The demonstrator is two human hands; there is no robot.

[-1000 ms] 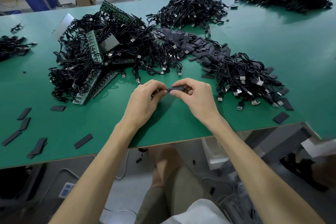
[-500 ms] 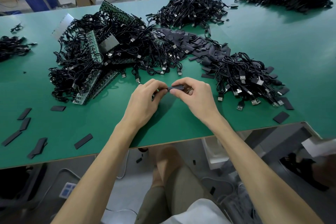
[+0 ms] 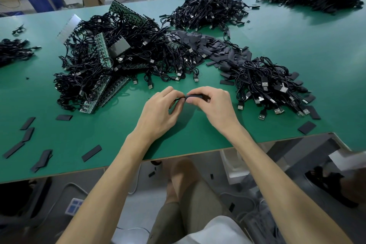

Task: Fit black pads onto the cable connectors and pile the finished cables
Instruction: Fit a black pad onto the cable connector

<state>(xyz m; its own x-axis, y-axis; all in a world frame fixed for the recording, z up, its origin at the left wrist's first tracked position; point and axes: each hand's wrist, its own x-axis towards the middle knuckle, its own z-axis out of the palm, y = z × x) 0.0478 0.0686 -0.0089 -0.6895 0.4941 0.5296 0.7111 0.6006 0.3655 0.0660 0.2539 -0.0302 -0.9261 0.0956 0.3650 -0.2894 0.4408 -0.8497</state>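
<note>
I have both hands meeting just above the green table [image 3: 297,49], close to its front edge. The left hand [image 3: 158,113] pinches a thin black cable [image 3: 178,98] between thumb and curled fingers. The right hand [image 3: 214,106] pinches the black pad [image 3: 195,96], thumb under it and fingers curled over the top. The connector itself is hidden from me, inside the pad or behind the fingertips, so I cannot tell how far it is seated.

That is my main worry. If the pad goes on crooked or only part way, I judge it could slide off once the cable lands among the others. The pad looks soft, so too hard a squeeze from the right hand may flatten its opening and jam the connector at the mouth. Pulling on the thin cable rather than the plug could bend it at the joint.

What I take for the finished pile [image 3: 265,83] lies just to the right, its plugs pointing toward the table edge; a careless toss could send the cable over that edge. The tangled heap [image 3: 118,59] to the left is near, and any trailing length may snag there. Spare pads [image 3: 213,49] lie between the two.
</note>
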